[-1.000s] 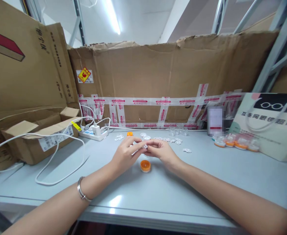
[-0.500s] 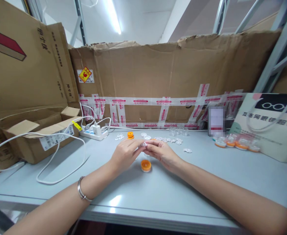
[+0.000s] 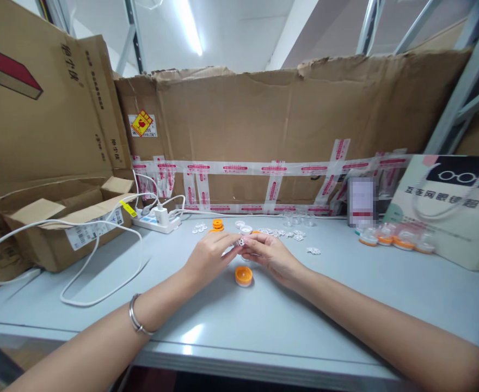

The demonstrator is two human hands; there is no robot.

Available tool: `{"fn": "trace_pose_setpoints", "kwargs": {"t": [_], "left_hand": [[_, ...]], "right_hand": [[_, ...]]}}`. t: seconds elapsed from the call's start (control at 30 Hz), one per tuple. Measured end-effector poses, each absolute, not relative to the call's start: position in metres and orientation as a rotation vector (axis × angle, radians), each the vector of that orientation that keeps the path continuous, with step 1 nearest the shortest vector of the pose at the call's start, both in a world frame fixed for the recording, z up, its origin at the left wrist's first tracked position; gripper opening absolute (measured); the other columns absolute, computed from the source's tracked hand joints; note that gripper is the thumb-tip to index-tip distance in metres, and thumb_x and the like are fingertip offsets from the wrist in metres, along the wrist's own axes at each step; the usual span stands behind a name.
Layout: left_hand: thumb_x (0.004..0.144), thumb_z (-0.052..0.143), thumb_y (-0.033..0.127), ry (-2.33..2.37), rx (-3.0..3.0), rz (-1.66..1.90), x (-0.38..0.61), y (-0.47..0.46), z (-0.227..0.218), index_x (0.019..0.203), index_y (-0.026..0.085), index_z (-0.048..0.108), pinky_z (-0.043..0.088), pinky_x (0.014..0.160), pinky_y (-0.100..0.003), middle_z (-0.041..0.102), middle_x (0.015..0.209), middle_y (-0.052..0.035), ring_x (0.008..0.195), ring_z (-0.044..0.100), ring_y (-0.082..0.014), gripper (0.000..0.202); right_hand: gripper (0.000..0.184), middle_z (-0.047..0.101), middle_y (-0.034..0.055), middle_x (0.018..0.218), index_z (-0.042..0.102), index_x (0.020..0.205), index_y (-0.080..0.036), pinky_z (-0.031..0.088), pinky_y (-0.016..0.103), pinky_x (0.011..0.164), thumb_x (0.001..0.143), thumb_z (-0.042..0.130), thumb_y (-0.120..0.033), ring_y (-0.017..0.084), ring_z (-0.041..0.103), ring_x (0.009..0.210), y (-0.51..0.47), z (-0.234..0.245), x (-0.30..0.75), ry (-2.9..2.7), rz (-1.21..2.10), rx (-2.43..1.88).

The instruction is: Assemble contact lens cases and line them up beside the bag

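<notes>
My left hand (image 3: 208, 256) and my right hand (image 3: 271, 255) meet over the middle of the table, fingertips pinched on a small white plastic part (image 3: 240, 242) with openings in it. Fingers cover most of that part. Just below my hands, an orange round cup with a white base (image 3: 244, 276) stands on the table, a small pin at its centre. Behind my fingers lie white rings (image 3: 243, 226) and a row of white openwork pieces (image 3: 278, 233). One more such white piece (image 3: 313, 251) lies apart, right of my right hand.
Stacked orange pieces (image 3: 217, 224) and small white discs (image 3: 200, 228) lie back left, near a power strip (image 3: 157, 220) with looping white cable. Clear cups (image 3: 299, 219) stand at the back. Lidded round containers (image 3: 403, 239) sit by a paper bag (image 3: 447, 212). Cardboard boxes (image 3: 66, 223) flank the left.
The small white part has turned and dipped slightly between my fingertips. Both hands otherwise keep nearly the same place.
</notes>
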State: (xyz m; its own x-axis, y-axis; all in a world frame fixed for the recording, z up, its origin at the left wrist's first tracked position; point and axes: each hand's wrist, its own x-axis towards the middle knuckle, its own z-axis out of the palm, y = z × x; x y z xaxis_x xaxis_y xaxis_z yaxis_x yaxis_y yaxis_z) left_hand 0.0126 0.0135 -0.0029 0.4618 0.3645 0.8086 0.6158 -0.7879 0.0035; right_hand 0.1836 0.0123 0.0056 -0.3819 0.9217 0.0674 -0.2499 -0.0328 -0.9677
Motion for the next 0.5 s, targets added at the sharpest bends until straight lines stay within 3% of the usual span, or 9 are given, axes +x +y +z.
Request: {"fn": "trace_pose_setpoints", "kwargs": {"t": [0.23, 0.5], "left_hand": [[0.084, 0.051, 0.017, -0.864, -2.514, -1.184, 0.013, 0.012, -0.002, 0.094, 0.017, 0.060, 0.048, 0.071, -0.028, 0.067, 0.086, -0.0046, 0.078, 0.061, -0.0162, 0.014], [0.083, 0.052, 0.018, -0.813, -2.518, -1.231, 0.014, 0.011, -0.001, 0.094, 0.018, 0.060, 0.048, 0.070, -0.027, 0.067, 0.084, -0.0042, 0.076, 0.061, -0.0151, 0.013]], "right_hand": [[0.030, 0.065, 0.0008, 0.073, 0.064, 0.075, -0.015, 0.046, 0.027, 0.074, 0.055, 0.078, -0.033, 0.011, 0.060, 0.069, 0.017, -0.003, 0.180, -1.316, 1.466, -0.835], [0.030, 0.062, 0.0000, 0.063, 0.061, 0.070, -0.015, 0.045, 0.027, 0.066, 0.057, 0.074, -0.039, 0.012, 0.058, 0.063, 0.011, 0.002, 0.177, -1.401, 1.298, -0.880]]}}
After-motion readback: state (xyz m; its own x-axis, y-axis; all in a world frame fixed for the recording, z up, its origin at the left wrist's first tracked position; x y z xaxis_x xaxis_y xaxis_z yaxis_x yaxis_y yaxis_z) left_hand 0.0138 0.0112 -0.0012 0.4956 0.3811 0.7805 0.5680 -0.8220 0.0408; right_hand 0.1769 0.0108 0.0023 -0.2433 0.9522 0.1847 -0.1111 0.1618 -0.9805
